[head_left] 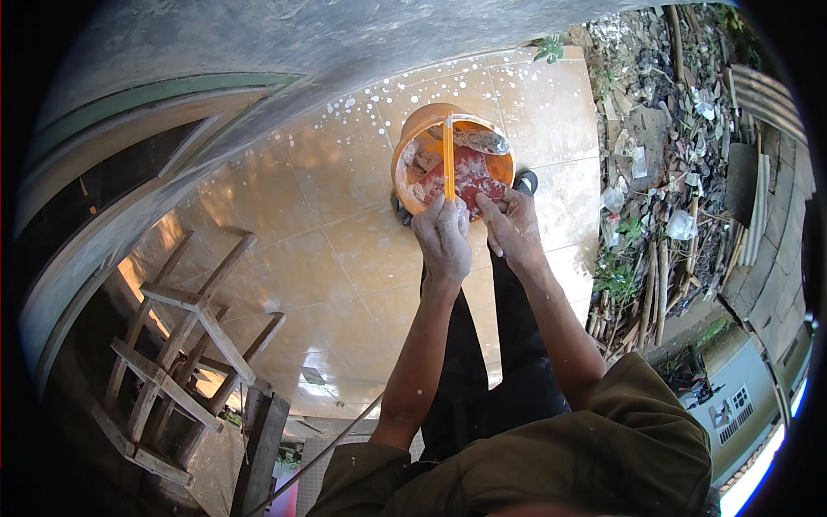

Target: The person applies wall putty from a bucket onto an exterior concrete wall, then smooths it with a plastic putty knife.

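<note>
With my left hand (444, 239) gripping the yellow strip (449, 159) and right hand (515, 233) pinching the red sheet (470, 172) at the orange bucket's mouth (419, 121), imo working low and steady limits mess.

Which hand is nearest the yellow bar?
The left hand, at the end of the yellow bar; the right hand is farther right, by the red piece.

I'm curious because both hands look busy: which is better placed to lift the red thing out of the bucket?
Probably the right hand: its fingers seem to pinch the smeared red piece in the orange bucket. The left hand seems closed around the yellow strip.
</note>
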`<state>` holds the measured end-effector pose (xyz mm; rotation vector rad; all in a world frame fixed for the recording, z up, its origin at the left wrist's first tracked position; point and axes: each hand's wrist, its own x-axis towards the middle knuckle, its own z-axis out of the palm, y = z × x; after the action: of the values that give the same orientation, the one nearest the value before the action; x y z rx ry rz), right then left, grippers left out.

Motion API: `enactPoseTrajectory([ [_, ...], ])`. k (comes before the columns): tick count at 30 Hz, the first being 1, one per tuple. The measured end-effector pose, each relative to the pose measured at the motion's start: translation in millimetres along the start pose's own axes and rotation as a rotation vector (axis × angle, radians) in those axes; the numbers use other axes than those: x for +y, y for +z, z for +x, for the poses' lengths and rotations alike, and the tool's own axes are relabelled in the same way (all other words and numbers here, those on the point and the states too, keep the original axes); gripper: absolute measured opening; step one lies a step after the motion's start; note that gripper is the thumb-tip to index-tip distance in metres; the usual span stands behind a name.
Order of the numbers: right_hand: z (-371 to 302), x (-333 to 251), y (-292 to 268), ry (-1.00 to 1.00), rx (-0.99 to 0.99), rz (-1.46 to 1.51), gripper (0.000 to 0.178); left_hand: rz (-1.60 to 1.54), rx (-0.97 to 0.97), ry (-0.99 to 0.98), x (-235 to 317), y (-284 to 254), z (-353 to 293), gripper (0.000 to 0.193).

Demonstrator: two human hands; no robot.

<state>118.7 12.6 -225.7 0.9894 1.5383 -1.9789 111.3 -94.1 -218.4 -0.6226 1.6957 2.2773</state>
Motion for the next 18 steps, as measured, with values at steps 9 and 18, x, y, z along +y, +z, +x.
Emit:
enactPoseTrajectory([
  [9, 11.1, 32.0, -15.0, 0.003, 0.015, 0.178, 0.017, 0.338, -0.063, 0.128, -19.2, 20.4, 2.9, 0.032],
  [18, 16.5, 1.9, -22.6, -0.055, 0.139, 0.04, 0.019, 0.403, -0.001, 0.088, -15.0, 15.8, 25.8, 0.029],
])
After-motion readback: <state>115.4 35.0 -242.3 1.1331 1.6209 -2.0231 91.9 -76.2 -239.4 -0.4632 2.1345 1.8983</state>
